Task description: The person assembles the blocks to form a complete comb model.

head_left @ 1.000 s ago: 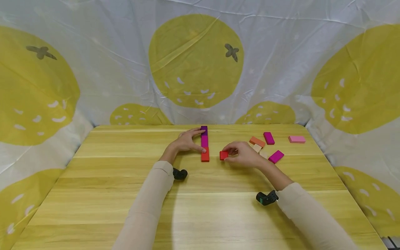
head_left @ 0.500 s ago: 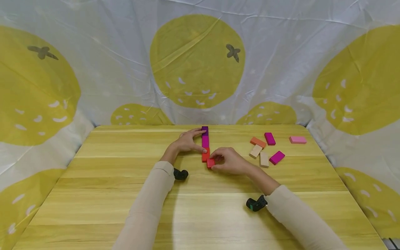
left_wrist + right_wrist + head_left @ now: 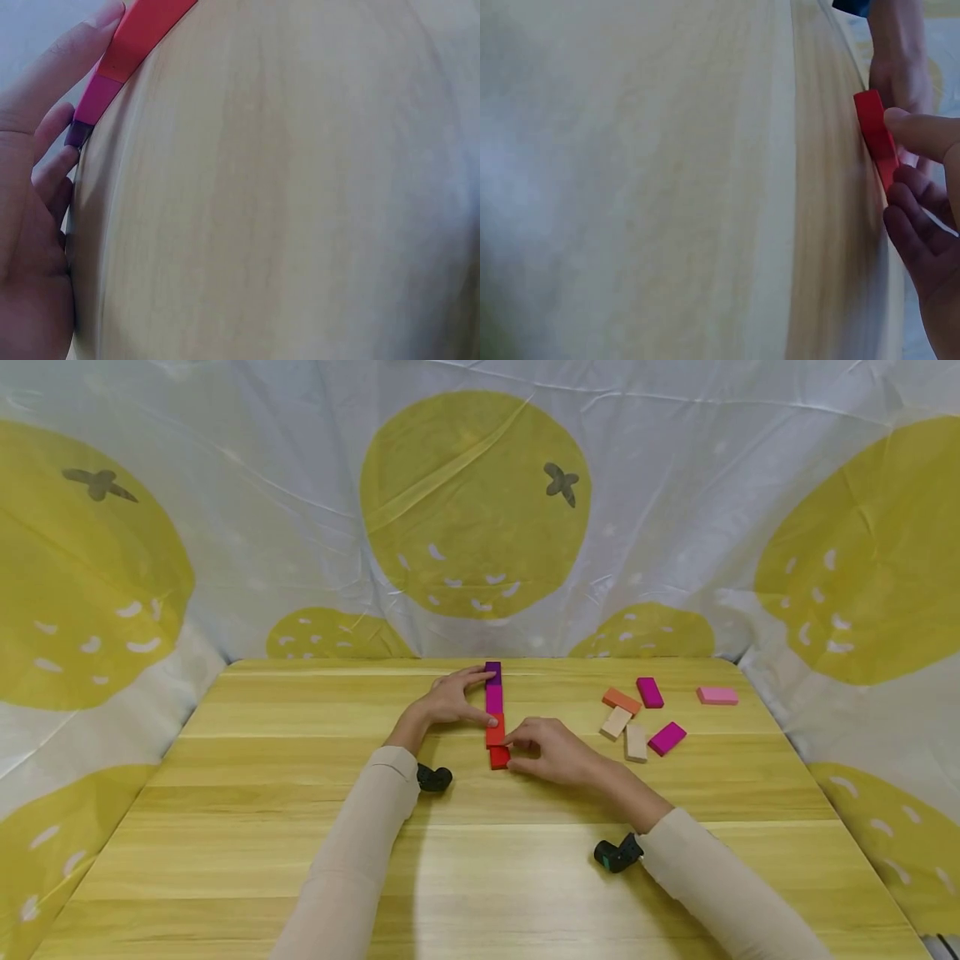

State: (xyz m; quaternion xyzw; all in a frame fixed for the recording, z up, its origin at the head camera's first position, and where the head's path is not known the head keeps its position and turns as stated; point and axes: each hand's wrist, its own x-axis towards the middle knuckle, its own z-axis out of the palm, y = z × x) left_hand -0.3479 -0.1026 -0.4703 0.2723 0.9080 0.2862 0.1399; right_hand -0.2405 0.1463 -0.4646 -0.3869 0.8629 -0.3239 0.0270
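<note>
Purple (image 3: pixel 492 669), magenta (image 3: pixel 494 699) and orange-red (image 3: pixel 495 735) blocks lie end to end in a row running away from me. My left hand (image 3: pixel 447 700) rests along the row's left side, thumb on the orange-red block, a fingertip at the purple one. In the left wrist view the thumb lies straight along the orange-red block (image 3: pixel 142 41). At the near end of the row sits a red block (image 3: pixel 498 759), set slightly right of the others. My right hand (image 3: pixel 555 752) pinches this block at its right side. The right wrist view shows the thumb over the red block (image 3: pixel 869 116).
To the right lie an orange block (image 3: pixel 622 701), two pale wooden blocks, one of them (image 3: pixel 635 743) nearer me, two magenta blocks, one (image 3: pixel 667 738) angled, and a pink block (image 3: pixel 717 696). A patterned curtain (image 3: pixel 480 510) hangs behind the wooden table (image 3: pixel 300 827).
My right hand has carried the red block left and toward me, from right of the row to its near end. The left hand has kept its place.
</note>
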